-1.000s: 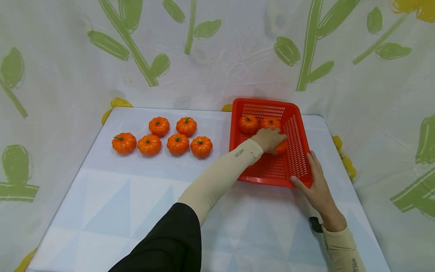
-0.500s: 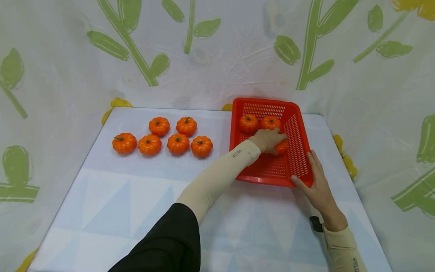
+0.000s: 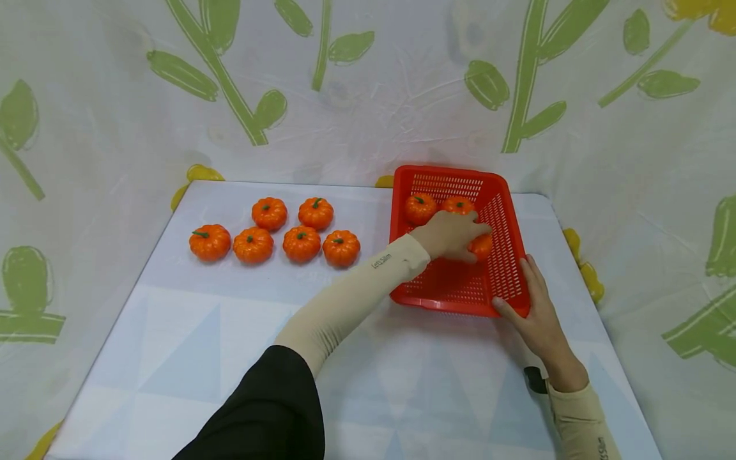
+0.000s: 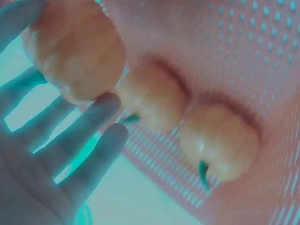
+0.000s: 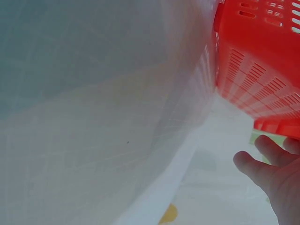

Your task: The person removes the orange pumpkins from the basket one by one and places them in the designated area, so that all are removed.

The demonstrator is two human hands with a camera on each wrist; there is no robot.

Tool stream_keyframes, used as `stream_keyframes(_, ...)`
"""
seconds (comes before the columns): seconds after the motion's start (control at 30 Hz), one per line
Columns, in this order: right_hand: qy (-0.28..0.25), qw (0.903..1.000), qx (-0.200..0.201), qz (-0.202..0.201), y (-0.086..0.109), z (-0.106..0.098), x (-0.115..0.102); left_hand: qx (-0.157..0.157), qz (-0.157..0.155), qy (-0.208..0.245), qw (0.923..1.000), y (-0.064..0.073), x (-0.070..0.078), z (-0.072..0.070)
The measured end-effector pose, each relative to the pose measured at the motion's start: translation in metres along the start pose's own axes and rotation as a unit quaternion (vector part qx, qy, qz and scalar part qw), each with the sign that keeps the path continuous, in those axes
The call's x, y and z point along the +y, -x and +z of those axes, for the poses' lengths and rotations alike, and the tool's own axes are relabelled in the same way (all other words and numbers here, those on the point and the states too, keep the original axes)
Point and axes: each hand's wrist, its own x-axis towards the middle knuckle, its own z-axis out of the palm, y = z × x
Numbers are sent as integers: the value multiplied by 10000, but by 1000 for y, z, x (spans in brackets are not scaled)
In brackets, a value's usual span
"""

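Currently the left hand is spread, fingers fairly straight, just beside a pumpkin inside the basket; whether they touch, I cannot tell. Two more pumpkins sit side by side towards the basket's far wall. The right hand, fingers extended, rests at the basket's near right corner. Six other pumpkins lie on the bench, left of the basket
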Motion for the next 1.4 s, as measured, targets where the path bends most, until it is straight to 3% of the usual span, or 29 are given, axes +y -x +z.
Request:
stream_keyframes(0.23, 18, 10000, 10, -16, 0, 0, -2, 863, 123, 196, 9960, 41, -23, -22)
stream_keyframes(0.4, 29, 9999, 61, -98, 1, 0, -4, 1459, -23, 3, 9893, 85, -36, -36)
stream_keyframes(0.6, 10, 9999, 69, -107, 1, -1, -2, 2233, 25, 14, 9747, 139, -48, -37)
stream_keyframes(0.77, -71, 9999, 30, -119, 0, 1, 1, 2366, -26, 103, 9715, 177, -57, -27)
stream_keyframes(0.97, -103, 9999, 30, -99, 0, 2, 1, 2545, -221, 459, 9657, 209, -75, -7)
stream_keyframes(1.23, -108, 9997, 29, -206, 1, 3, 3, 2697, -992, 627, 9558, 255, -114, 12)
stream_keyframes(1.4, -87, 9998, 46, -188, 1, 3, 3, 2532, -1714, 954, 9473, 291, -138, 24)
